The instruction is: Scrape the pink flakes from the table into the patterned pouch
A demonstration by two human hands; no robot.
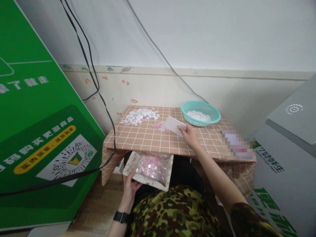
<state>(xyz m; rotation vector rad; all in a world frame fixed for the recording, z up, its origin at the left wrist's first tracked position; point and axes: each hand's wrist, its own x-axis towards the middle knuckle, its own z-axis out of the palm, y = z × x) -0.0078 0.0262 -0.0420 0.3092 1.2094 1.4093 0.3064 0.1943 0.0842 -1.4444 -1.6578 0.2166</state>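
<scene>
My left hand (130, 186) grips the near left edge of a speckled, square-sided tray (168, 179), tilted below the table's front edge. Inside the tray lies a heap of pink and clear shiny small pieces (150, 166). A flat white card-like piece (174, 125) is pinched in my right hand (190, 135), low over the tabletop. Beside the card's left end is a small pink patch of bits (160, 126). Farther left on the table spreads a pile of white and pink flakes (140, 116).
A turquoise plastic basket (186, 113) holding white pieces stands at the table's back right. The checked brown tablecloth (133, 140) hangs over the edges. A black cable (106, 108) dangles at left before a green panel (49, 131). Grey-white cabinets (283, 158) stand to the right.
</scene>
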